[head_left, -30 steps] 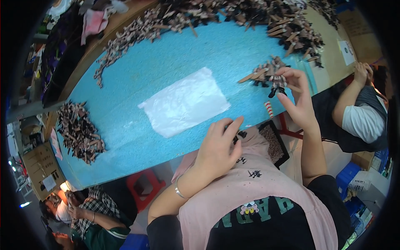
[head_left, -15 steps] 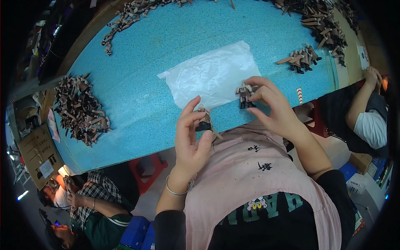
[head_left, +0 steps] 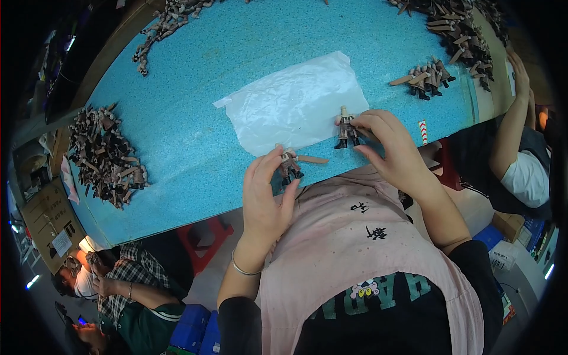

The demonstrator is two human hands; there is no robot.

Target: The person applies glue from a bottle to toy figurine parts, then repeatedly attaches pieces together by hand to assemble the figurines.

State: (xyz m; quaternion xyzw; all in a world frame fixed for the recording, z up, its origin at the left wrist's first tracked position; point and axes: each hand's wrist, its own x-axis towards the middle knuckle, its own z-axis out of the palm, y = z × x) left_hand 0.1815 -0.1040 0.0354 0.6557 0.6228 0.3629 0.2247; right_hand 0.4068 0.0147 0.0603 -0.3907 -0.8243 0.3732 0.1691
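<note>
My left hand (head_left: 264, 195) pinches a small brown toy figure (head_left: 290, 164) with a tan arm sticking out to the right, at the near edge of the blue table (head_left: 195, 89). My right hand (head_left: 387, 142) holds a second small figure (head_left: 345, 127) upright on the near right edge of a clear plastic sheet (head_left: 293, 100) that lies flat on the table. The two hands are about a hand's width apart.
A heap of brown figures (head_left: 103, 157) lies at the table's left end, a small cluster (head_left: 427, 77) to the right and more (head_left: 461, 29) along the far right. Another person's arm (head_left: 515, 118) reaches in at right. A second person (head_left: 118, 290) sits at lower left.
The view has shifted so the sheet sits more central. My right hand came back from the right pile with a figure and set it at the sheet's edge; my left hand now holds a figure.
</note>
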